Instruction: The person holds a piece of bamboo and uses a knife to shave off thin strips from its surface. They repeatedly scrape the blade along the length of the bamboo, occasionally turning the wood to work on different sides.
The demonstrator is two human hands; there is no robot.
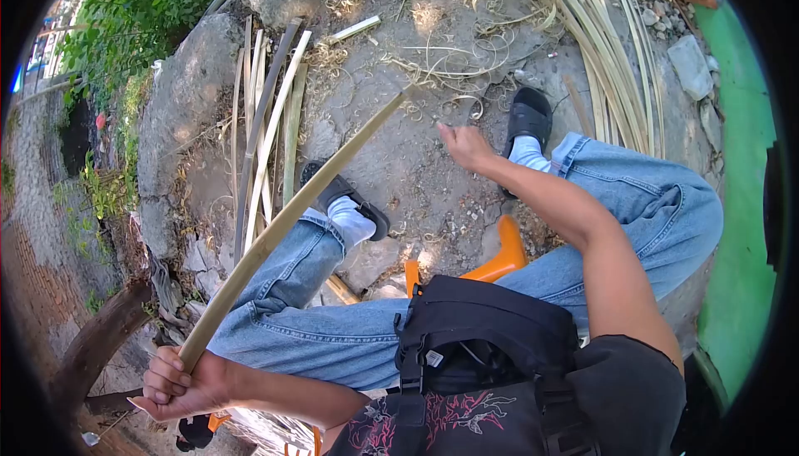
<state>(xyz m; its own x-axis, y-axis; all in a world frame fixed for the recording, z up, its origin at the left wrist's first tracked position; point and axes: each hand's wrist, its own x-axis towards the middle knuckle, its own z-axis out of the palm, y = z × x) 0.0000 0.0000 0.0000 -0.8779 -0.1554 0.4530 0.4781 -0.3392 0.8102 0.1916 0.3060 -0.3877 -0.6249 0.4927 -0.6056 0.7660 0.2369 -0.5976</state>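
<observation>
My left hand (187,383), low at the left, is closed around the lower end of a long bamboo strip (283,227). The strip slants up and to the right across my left leg, its far end above the ground between my feet. My right hand (468,148) is closed in front of my right knee, apart from the strip's far end. A small dark tip shows by its fingers, but what it holds is too small to make out.
Split bamboo strips (270,115) lie by my left foot, and a bundle of thin slats (612,65) lies at upper right. Curly shavings (466,61) litter the ground. An orange plastic seat (503,256) is beneath me. Rocks (196,81) and a green wall (736,206) flank the spot.
</observation>
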